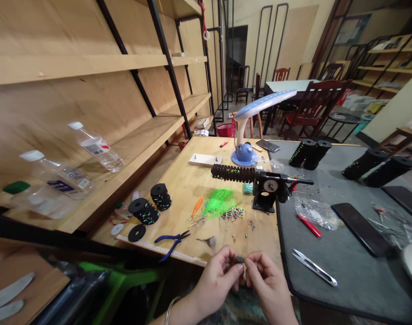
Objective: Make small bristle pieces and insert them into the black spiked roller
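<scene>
Near the front edge of the wooden table, my left hand (pixel 219 276) and my right hand (pixel 266 280) meet, fingertips bent inward. Between their thumbs and fingers is a small dark grey piece (pixel 239 259), too small to name and partly covered. Just beyond lie several tiny metal bits (pixel 245 235) and a pile of multicoloured beads (pixel 232 215). Bright green strands (pixel 219 202) are spread behind the beads. To the left are a small brush-like tuft (pixel 210 241), blue-handled pliers (pixel 176 238) lying open, and an orange-handled tool (pixel 196 207).
A black clamp device (pixel 265 190) holds a ribbed black roll (pixel 232 172), below a blue lamp (pixel 243 155). Black foam spools (pixel 143 211) stand at left. On the grey mat (pixel 303 253) lie thread snips (pixel 316 267), a red pen (pixel 309 225) and a phone (pixel 360 228).
</scene>
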Demonstrator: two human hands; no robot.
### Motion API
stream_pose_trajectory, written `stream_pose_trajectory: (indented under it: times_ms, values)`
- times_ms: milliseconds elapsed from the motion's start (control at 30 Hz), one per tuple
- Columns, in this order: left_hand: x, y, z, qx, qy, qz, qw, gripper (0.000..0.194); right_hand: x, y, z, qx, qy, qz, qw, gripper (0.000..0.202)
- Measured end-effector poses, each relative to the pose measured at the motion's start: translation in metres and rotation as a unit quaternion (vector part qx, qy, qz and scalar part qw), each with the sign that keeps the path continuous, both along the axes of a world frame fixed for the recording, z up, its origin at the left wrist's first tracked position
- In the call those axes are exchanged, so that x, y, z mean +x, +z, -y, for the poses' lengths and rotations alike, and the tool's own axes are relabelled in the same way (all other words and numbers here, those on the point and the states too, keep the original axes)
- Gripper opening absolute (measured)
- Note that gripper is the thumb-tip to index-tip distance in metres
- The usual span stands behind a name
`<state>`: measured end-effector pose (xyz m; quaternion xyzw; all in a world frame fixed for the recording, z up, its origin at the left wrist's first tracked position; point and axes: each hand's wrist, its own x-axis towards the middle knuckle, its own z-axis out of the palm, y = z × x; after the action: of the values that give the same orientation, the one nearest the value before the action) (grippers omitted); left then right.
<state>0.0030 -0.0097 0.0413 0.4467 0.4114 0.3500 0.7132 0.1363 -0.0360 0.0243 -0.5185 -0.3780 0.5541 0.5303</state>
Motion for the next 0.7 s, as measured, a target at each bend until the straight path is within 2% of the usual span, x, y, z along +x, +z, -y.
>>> stream_pose_trajectory:
  times_ms: [300,500,700]
  values:
    - [0.0023,-0.0037,0.0001,-0.016,0.004,0.004,1.000,0.034,-0.0013,-0.0007,0.0004,-0.009,0.014,-0.008,1.000,0.044]
    - [0.0043,-0.0084,-0.0021,-0.036,0.045,0.006,0.998,0.032,0.0004,0.0004,0.0043,0.010,-0.012,0.056,0.998,0.042]
    - [0.0040,-0.0091,-0.0024,-0.017,0.059,-0.010,0.998,0.033,-0.0056,0.0006,0.0093,0.025,-0.027,0.077,0.996,0.042]
